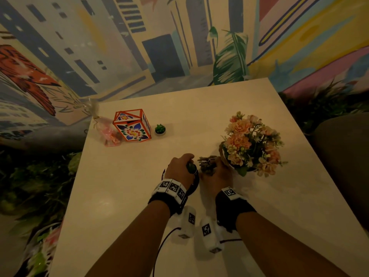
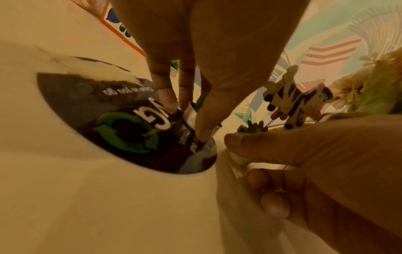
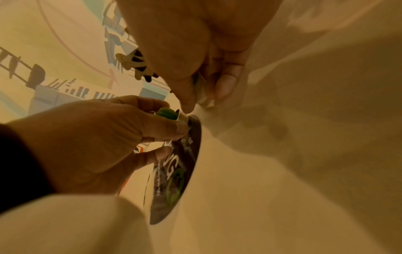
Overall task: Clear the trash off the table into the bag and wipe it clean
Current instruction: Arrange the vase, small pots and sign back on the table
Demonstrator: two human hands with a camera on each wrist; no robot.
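Pinching a green-topped item [image 2: 201, 103], left hand [image 1: 179, 168]; right hand [image 1: 216, 175] grips zebra figurine [image 2: 295, 98].

pale table [image 1: 139, 196], painted floral box [image 1: 132, 125], tiny potted succulent [image 1: 160, 129], flower basket [image 1: 252, 144], round black disc [image 2: 113, 120]

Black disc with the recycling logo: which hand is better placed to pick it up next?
Left, probably. The left hand is right over the black disc, fingertips pinching a small green item on it; the right hand is occupied holding the zebra ornament.
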